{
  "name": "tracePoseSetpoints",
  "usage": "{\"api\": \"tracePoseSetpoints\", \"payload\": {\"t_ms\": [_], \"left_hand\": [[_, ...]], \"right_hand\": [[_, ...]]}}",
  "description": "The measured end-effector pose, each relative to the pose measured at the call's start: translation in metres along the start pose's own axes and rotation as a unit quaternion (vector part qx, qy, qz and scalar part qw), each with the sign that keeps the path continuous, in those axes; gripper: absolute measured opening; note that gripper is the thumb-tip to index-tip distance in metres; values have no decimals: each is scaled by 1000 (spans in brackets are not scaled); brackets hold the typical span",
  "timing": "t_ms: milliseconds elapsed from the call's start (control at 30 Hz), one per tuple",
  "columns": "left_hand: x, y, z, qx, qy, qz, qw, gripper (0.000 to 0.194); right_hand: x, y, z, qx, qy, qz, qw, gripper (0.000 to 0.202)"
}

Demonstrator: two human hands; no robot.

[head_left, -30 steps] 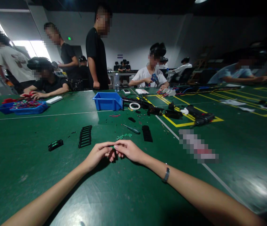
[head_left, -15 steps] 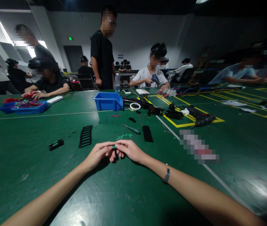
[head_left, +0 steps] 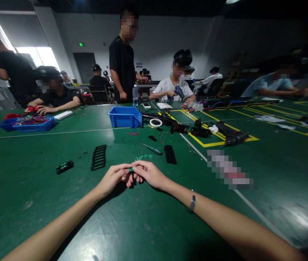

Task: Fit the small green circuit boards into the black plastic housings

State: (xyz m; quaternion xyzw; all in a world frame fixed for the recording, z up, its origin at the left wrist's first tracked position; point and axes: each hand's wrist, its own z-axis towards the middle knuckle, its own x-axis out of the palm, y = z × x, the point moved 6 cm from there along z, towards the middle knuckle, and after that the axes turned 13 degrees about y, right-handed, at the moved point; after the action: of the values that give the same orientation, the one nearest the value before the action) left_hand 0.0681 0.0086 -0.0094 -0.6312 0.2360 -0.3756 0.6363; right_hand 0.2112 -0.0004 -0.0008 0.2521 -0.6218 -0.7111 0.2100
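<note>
Barely moved since before, left hand (head_left: 113, 178) and right hand (head_left: 150, 174) pinched together on small green part (head_left: 131, 169), work unfinished, screwdriver (head_left: 151, 148) untouched.

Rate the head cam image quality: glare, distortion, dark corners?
Head view: wide-angle bending curves the green table mat edges; corners darken, strongest at right; overhead light glares off the mat at lower right; bright window blows out at left; left hand and right hand sharp, pinching a small green part too small to identify.
</note>
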Motion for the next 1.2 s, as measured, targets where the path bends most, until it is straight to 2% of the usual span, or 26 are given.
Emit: {"api": "tracePoseSetpoints", "payload": {"t_ms": [633, 1200], "left_hand": [[0, 2, 1, -2, -13, 12, 1000, 41], [-1, 3, 1, -2, 9, 25, 1000, 40]], "right_hand": [[0, 2, 0, 1, 16, 23, 1000, 31], [1, 2, 0, 10, 20, 15, 1000, 26]]}}
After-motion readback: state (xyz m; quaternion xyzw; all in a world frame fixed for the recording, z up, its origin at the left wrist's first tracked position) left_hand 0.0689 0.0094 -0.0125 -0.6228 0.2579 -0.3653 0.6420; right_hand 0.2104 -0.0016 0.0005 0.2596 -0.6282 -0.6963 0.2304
